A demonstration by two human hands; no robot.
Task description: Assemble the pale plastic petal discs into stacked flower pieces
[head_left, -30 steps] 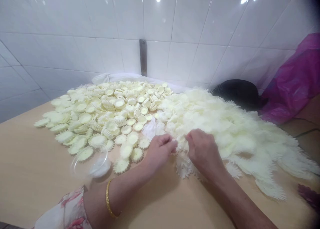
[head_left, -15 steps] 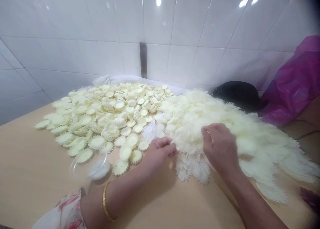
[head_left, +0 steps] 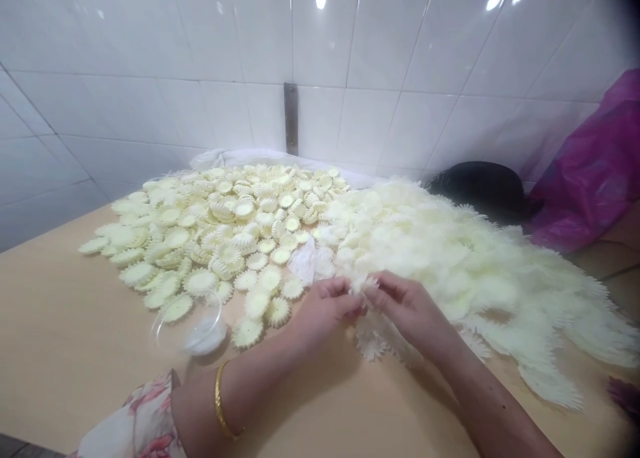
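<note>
My left hand (head_left: 324, 308) and my right hand (head_left: 406, 308) meet at the near edge of a big heap of loose pale yellow fringed petal pieces (head_left: 460, 265). Both pinch one small fringed petal piece (head_left: 363, 286) between their fingertips. A few loose petal pieces (head_left: 373, 341) lie on the table just below my hands. To the left spreads a field of finished round yellow flower discs (head_left: 220, 238). A gold bangle sits on my left wrist (head_left: 220, 405).
A clear plastic cup (head_left: 193, 325) with white stuff in it lies by my left forearm. A black object (head_left: 480, 185) and a magenta plastic bag (head_left: 590, 171) stand at the back right against the white tiled wall. The wooden table (head_left: 75, 338) shows bare at near left.
My right hand reached out onto the petal heap, then came back to meet my left hand with a petal piece. My left hand stayed almost in place.
</note>
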